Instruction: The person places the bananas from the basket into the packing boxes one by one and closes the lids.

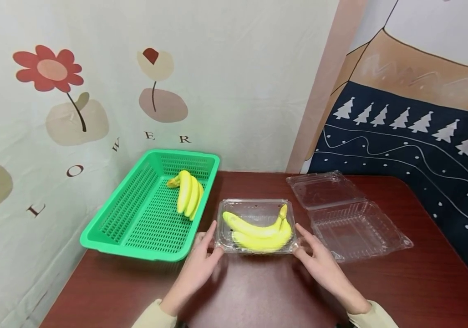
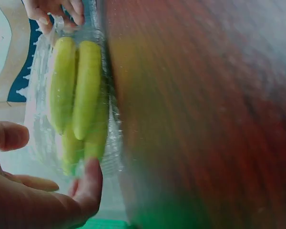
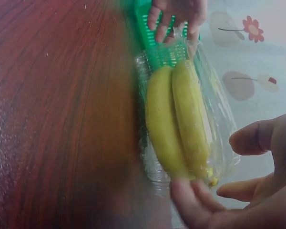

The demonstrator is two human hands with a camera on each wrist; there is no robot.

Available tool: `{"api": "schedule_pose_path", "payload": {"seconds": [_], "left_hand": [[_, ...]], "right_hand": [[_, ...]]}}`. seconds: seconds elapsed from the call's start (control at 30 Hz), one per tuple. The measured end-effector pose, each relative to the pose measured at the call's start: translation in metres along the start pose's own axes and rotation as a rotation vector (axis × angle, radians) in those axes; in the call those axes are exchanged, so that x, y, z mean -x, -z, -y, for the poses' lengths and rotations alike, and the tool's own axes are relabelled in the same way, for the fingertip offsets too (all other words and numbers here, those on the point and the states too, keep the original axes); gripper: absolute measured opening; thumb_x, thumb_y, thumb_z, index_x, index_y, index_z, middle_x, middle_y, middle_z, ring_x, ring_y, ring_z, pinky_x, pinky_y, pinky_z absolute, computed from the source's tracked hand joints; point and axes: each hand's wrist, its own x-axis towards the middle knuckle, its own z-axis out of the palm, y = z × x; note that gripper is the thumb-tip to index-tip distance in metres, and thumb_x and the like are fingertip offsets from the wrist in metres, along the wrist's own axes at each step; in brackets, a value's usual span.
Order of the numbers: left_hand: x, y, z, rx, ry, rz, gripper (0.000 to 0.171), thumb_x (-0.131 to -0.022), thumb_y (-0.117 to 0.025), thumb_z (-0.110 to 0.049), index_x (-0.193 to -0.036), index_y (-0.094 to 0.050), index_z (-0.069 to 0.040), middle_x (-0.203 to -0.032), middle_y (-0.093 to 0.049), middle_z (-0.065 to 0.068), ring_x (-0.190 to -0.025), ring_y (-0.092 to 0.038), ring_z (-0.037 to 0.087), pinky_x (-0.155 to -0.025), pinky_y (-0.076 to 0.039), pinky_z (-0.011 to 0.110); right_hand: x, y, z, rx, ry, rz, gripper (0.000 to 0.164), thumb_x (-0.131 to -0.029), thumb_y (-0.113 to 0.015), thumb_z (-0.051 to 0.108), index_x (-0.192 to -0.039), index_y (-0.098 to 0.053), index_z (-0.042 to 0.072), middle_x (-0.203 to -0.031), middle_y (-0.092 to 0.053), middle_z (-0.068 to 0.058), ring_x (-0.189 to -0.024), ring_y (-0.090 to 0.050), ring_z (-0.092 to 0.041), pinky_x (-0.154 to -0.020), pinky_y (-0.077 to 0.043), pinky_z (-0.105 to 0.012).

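Note:
A clear plastic clamshell box (image 1: 254, 206) with its lid down holds a bunch of yellow bananas (image 1: 260, 232), seen through the plastic. My left hand (image 1: 201, 262) grips the box's left end, its thumb by the near corner and the index finger along the side. At the opposite end my right hand (image 1: 320, 259) holds it in the same way. In the left wrist view a fingertip of the left hand (image 2: 62, 195) meets the lower edge below the bananas (image 2: 86, 90). Fingers of the right hand (image 3: 248, 200) touch the box's near end in the right wrist view.
A green plastic basket (image 1: 152, 255) stands on the left with another banana bunch (image 1: 190, 193) against its right wall. On the right lies a second clear clamshell box (image 1: 353, 223), lid folded back. The dark red table (image 1: 258, 296) meets a printed curtain (image 1: 250, 91) behind.

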Motion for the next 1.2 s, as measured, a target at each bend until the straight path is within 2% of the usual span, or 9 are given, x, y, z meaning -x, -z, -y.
{"api": "schedule_pose_path", "payload": {"seconds": [0.1,0.17,0.23,0.3,0.4,0.6,0.8,1.0,1.2], "left_hand": [[0.004,-0.002,-0.003,-0.005,-0.040,-0.020,0.073,-0.098,-0.063,-0.013,-0.162,-0.030,-0.003,-0.148,-0.042,0.017,-0.101,-0.067,0.022,-0.085,-0.058,0.031],[0.006,-0.004,-0.006,-0.011,-0.091,-0.031,0.073,-0.097,-0.063,-0.012,-0.161,-0.030,0.002,-0.156,-0.037,0.019,-0.108,-0.065,0.024,-0.089,-0.058,0.033],[0.007,-0.007,-0.009,-0.030,-0.121,-0.042,0.074,-0.096,-0.064,-0.012,-0.160,-0.031,0.004,-0.160,-0.034,0.019,-0.119,-0.061,0.029,-0.099,-0.054,0.041],[0.009,-0.009,-0.011,-0.055,-0.138,-0.047,0.073,-0.096,-0.064,-0.015,-0.159,-0.032,0.004,-0.163,-0.033,0.018,-0.130,-0.054,0.034,-0.107,-0.048,0.050],[0.008,-0.011,-0.014,-0.077,-0.125,-0.038,0.074,-0.097,-0.064,-0.017,-0.159,-0.031,0.004,-0.167,-0.029,0.018,-0.150,-0.032,0.037,-0.118,-0.030,0.060],[-0.007,-0.017,-0.015,-0.043,-0.098,-0.028,0.079,-0.098,-0.062,-0.017,-0.161,-0.022,0.006,-0.171,-0.018,0.018,-0.156,-0.020,0.033,-0.124,-0.021,0.055],[-0.029,-0.024,-0.017,-0.015,-0.102,-0.064,0.080,-0.096,-0.061,-0.014,-0.160,-0.019,0.011,-0.169,-0.016,0.024,-0.156,-0.016,0.039,-0.124,-0.018,0.055],[-0.048,-0.029,-0.019,0.005,-0.052,-0.103,0.078,-0.101,-0.057,-0.021,-0.161,-0.017,0.008,-0.170,-0.013,0.021,-0.157,-0.011,0.041,-0.125,-0.013,0.055],[-0.064,-0.031,-0.021,0.005,-0.019,-0.148,0.075,-0.105,-0.053,-0.030,-0.163,-0.019,0.003,-0.171,-0.016,0.018,-0.158,-0.011,0.038,-0.126,-0.014,0.054]], "right_hand": [[0.003,-0.002,0.000,0.039,0.072,-0.035,0.066,-0.096,-0.065,0.007,-0.157,-0.040,0.000,-0.140,-0.057,-0.019,-0.121,-0.064,-0.032,-0.094,-0.056,-0.032],[0.004,-0.004,0.001,0.009,0.103,-0.031,0.067,-0.096,-0.065,0.005,-0.157,-0.039,-0.001,-0.153,-0.048,-0.021,-0.131,-0.057,-0.037,-0.098,-0.055,-0.036],[0.005,-0.007,0.001,-0.022,0.110,-0.019,0.067,-0.097,-0.065,0.006,-0.158,-0.038,-0.002,-0.160,-0.040,-0.019,-0.140,-0.048,-0.037,-0.103,-0.052,-0.039],[0.005,-0.009,0.002,-0.031,0.109,-0.014,0.067,-0.098,-0.065,0.008,-0.158,-0.037,-0.002,-0.164,-0.035,-0.019,-0.144,-0.043,-0.037,-0.106,-0.050,-0.043],[0.002,-0.010,0.004,-0.038,0.101,-0.008,0.067,-0.099,-0.065,0.009,-0.158,-0.035,-0.004,-0.166,-0.030,-0.020,-0.147,-0.039,-0.037,-0.109,-0.046,-0.048],[-0.016,-0.016,0.009,-0.028,0.048,-0.020,0.071,-0.099,-0.063,0.010,-0.160,-0.029,-0.005,-0.168,-0.024,-0.022,-0.150,-0.033,-0.037,-0.115,-0.039,-0.051],[-0.038,-0.024,0.011,-0.062,-0.016,-0.045,0.075,-0.098,-0.060,0.010,-0.161,-0.023,-0.005,-0.170,-0.019,-0.020,-0.154,-0.023,-0.034,-0.121,-0.029,-0.053],[-0.054,-0.030,0.012,-0.082,-0.043,-0.071,0.073,-0.100,-0.059,0.013,-0.162,-0.023,-0.004,-0.170,-0.018,-0.019,-0.155,-0.020,-0.035,-0.123,-0.025,-0.054],[-0.069,-0.034,0.013,-0.103,-0.084,-0.073,0.075,-0.103,-0.057,0.023,-0.165,-0.019,0.002,-0.172,-0.015,-0.014,-0.157,-0.017,-0.032,-0.125,-0.020,-0.052]]}}
